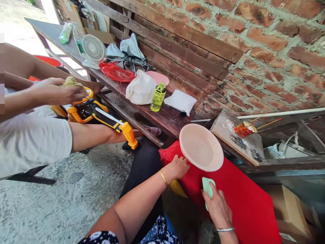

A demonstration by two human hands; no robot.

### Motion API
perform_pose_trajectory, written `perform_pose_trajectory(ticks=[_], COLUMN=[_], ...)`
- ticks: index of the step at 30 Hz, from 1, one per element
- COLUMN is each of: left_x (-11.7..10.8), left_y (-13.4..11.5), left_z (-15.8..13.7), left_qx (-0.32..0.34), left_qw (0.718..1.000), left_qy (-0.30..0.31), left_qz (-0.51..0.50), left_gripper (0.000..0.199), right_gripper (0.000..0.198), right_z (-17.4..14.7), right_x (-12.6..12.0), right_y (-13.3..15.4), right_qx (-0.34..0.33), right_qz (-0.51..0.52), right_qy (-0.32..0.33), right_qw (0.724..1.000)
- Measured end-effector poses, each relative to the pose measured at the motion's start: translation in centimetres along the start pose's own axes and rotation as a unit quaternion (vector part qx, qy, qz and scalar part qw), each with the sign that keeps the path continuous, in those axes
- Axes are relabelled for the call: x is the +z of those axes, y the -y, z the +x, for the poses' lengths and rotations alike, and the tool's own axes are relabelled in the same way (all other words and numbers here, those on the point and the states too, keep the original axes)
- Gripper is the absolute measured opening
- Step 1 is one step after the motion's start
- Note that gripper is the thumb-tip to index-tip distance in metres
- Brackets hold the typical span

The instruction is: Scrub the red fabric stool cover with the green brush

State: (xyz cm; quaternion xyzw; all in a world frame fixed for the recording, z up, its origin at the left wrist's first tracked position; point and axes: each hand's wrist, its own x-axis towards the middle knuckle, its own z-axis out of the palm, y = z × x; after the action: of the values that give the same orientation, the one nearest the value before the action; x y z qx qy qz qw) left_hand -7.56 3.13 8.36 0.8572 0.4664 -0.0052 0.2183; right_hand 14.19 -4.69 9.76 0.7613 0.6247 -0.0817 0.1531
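A wide pale pink basin (199, 146) sits at the far end of a red cloth (243, 193). My left hand (179, 166), with a gold bangle at the wrist, is beside the basin's near left rim. Its fingers are loosely bent and apart, with nothing visible in them; I cannot tell whether they touch the rim. Closer to me, my right hand (218, 206) is closed around a flat mint-green object (208, 190) with rounded corners. The fingers hide part of that object, so its kind is unclear.
On the left another person's hand (54, 90) holds something brownish above a yellow-and-black toy (101, 115). A wooden bench (172, 123) bears a green bottle (157, 97), a white cloth hat (141, 88) and a fan (93, 47). Scissors (238, 141) lie on a board (220, 130) at right.
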Motion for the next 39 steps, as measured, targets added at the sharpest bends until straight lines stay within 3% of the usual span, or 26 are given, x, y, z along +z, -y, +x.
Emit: perform_pose_trajectory(ticks=[3,5,10,12,15,20,25,28,30,35,39], left_x=[0.1,0.4,0.4,0.2,0.3,1.0,0.9,1.1,1.4,1.9,1.5], left_y=[-0.1,0.0,-0.1,-0.2,-0.2,0.0,0.0,-0.2,-0.2,-0.3,-0.5], left_z=[0.2,0.2,0.0,-0.1,-0.2,0.1,0.0,0.0,0.1,0.3,0.1], left_qx=[-0.001,-0.004,-0.013,-0.013,-0.008,0.004,0.013,0.005,0.004,0.004,-0.009], left_qw=[1.0,1.0,1.0,1.0,1.0,0.999,0.999,0.998,0.998,0.998,0.998], left_qy=[0.003,-0.002,-0.012,-0.014,-0.017,-0.041,-0.04,-0.054,-0.055,-0.051,-0.051], left_qz=[0.002,0.004,0.007,0.006,0.008,0.022,0.032,0.037,0.04,0.043,0.036], left_gripper=[0.032,0.032,0.033,0.033,0.032,0.027,0.024,0.023,0.025,0.026,0.026], right_gripper=[0.065,0.067,0.059,0.057,0.056,0.062,0.058,0.055,0.056,0.064,0.064], right_z=[-0.1,0.0,0.6,1.0,1.4,1.7,1.9,2.2,2.4,2.9,4.0], right_x=[-0.1,-0.2,0.0,0.3,0.8,1.0,0.7,0.8,1.1,1.2,0.6], right_y=[-3.4,-3.6,1.8,2.9,1.0,-3.8,-0.7,0.5,-0.8,-6.0,-4.1], right_qx=[0.073,0.068,-0.05,-0.068,-0.046,0.052,-0.014,-0.036,-0.027,0.079,0.056], right_qz=[-0.011,-0.007,0.015,0.018,0.01,-0.013,0.009,0.022,0.03,0.042,0.059], right_qy=[0.024,0.011,-0.039,-0.043,-0.041,-0.02,-0.072,-0.066,-0.059,-0.046,-0.071], right_qw=[0.997,0.998,0.998,0.997,0.998,0.998,0.997,0.997,0.997,0.995,0.994])
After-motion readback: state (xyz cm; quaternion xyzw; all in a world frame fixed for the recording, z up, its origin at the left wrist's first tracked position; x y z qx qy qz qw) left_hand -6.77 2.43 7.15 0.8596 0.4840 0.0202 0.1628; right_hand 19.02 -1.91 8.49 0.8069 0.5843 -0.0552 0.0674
